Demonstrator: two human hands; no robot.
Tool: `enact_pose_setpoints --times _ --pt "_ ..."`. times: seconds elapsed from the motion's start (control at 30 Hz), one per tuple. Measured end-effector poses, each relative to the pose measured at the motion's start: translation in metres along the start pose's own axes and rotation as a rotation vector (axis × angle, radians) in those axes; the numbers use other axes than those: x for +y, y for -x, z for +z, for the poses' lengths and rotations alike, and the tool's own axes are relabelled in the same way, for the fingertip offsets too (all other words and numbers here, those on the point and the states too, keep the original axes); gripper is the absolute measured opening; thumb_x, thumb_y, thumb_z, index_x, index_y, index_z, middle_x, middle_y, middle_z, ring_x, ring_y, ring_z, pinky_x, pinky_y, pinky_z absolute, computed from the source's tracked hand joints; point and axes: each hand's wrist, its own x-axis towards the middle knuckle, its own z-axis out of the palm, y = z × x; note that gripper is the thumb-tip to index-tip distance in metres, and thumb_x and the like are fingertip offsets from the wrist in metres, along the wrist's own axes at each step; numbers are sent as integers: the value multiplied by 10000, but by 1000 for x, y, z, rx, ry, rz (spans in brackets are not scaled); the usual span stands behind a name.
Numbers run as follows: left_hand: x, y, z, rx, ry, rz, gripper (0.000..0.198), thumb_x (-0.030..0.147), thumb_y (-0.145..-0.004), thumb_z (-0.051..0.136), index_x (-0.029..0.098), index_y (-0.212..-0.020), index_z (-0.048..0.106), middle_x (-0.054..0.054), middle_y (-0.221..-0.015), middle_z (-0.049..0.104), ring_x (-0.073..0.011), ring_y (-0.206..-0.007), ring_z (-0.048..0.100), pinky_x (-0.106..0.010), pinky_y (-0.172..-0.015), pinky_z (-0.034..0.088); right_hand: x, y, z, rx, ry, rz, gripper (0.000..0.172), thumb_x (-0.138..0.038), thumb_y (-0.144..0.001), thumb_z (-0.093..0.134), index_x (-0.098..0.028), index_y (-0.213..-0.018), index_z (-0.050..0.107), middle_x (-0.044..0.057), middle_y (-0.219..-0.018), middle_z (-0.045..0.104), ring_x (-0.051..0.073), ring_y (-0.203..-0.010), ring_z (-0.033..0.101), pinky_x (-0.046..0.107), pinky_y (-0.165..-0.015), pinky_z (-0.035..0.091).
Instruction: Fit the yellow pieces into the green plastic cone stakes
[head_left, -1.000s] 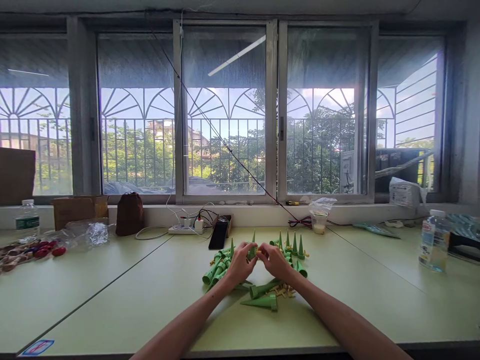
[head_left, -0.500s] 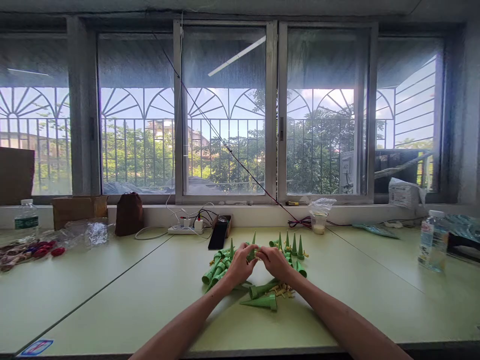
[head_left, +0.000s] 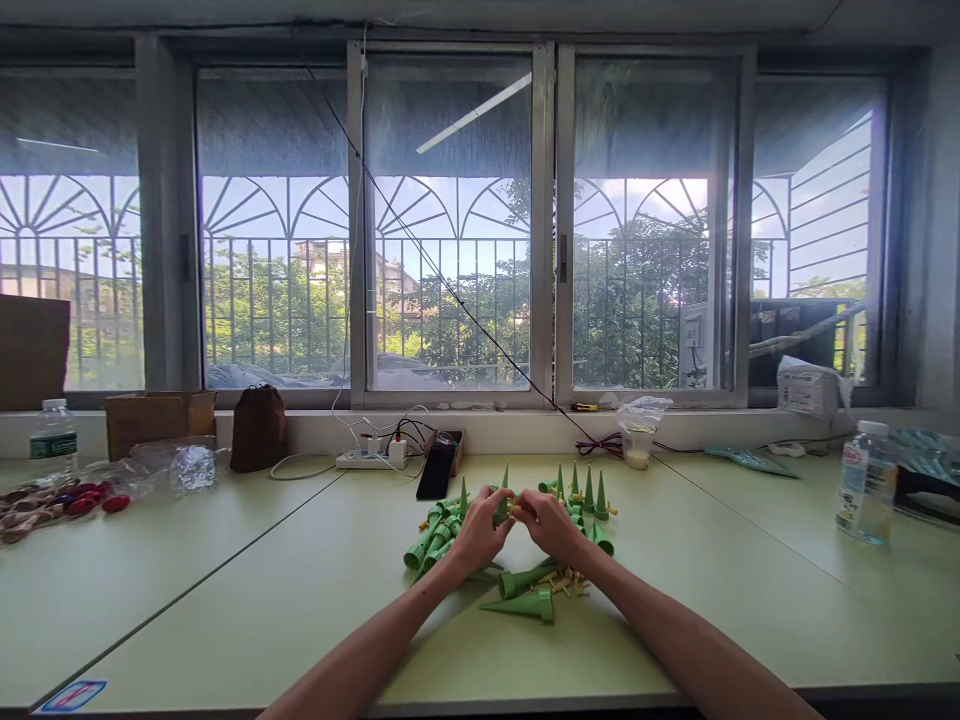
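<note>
My left hand (head_left: 482,528) is closed around a green plastic spike (head_left: 505,485), its pointed end up. My right hand (head_left: 550,522) pinches a small yellow plastic peg (head_left: 515,506) against the side of that spike; the fingers partly hide it. To the left of my hands lies a pile of green spikes (head_left: 441,535). On the right, several spikes (head_left: 589,492) stand point up with yellow pegs at their sides. Nearer to me, a loose green spike (head_left: 525,605) lies beside a small heap of yellow pegs (head_left: 568,582).
Behind my hands are a black phone (head_left: 436,472) and a white power strip (head_left: 369,459). A brown pouch (head_left: 259,428) and a cardboard box (head_left: 159,418) stand back left. On the right are a plastic cup (head_left: 638,445) and a bottle (head_left: 865,485).
My right hand's fingers have shifted slightly to the right at the spike, and more of the yellow peg shows. The left hand stays almost still with the spike.
</note>
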Motion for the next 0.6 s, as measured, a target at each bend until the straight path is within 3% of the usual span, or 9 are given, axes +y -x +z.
enact_pose_setpoints --times 0.6 --pt "2 0 -1 -30 16 8 317 174 -753 628 206 -1068 621 -48 -952 558 -204 -885 564 -333 -842 453 -2 1 -4 -39 97 -45 281 -210 -959 420 -170 -747 601 22 -666 622 122 -583 495 233 -563 245"
